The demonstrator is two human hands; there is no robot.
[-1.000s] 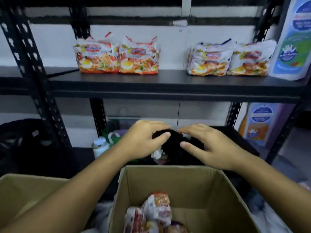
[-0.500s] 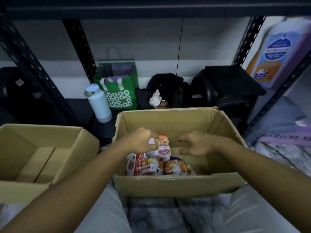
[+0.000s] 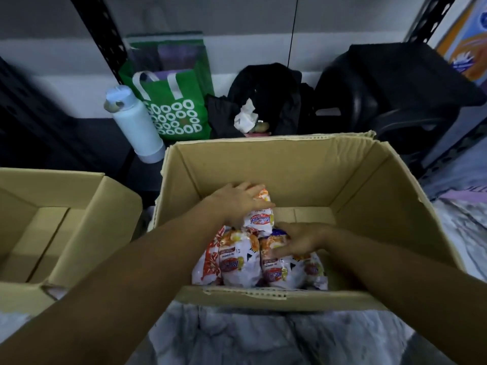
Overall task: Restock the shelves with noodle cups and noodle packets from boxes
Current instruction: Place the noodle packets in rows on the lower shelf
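Both hands were down inside the open cardboard box (image 3: pixel 290 167) at this point. The noodle packets (image 3: pixel 237 264) sat in a small heap at the near side of it, bunched against the front wall, mostly white wrappers with orange and red print.

The left hand (image 3: pixel 235 202) was draped over the top packet (image 3: pixel 261 219), which stood higher than the rest, towards the middle of the box. Its fingers (image 3: pixel 253 187) curled over the packet's upper edge, so it had hold of that one. The right hand (image 3: pixel 300 239) was lower and just to the right, with its fingers (image 3: pixel 276 251) pointing left and lying across another packet (image 3: pixel 279 270) in the heap. They were touching it for sure, but it was a bit blurry there, so I couldn't tell if they were actually pinching it or just resting on it.

Other stuff around: a second cardboard box (image 3: pixel 87 233) sat just left of the first, open, its bottom flaps showing. Behind the boxes, under the rack, were a white bottle (image 3: pixel 137 133) leaning beside a green tote bag (image 3: pixel 179 114) with white lettering, then a black bag (image 3: pixel 266 85) with a crumpled white tissue (image 3: pixel 246 117) on it, and a bulky black thing (image 3: pixel 395 83) further right — maybe a chair, hard to say. A black perforated shelf upright (image 3: pixel 97 30) ran up behind the tote. The box sat on grey mottled fabric (image 3: pixel 237 338).
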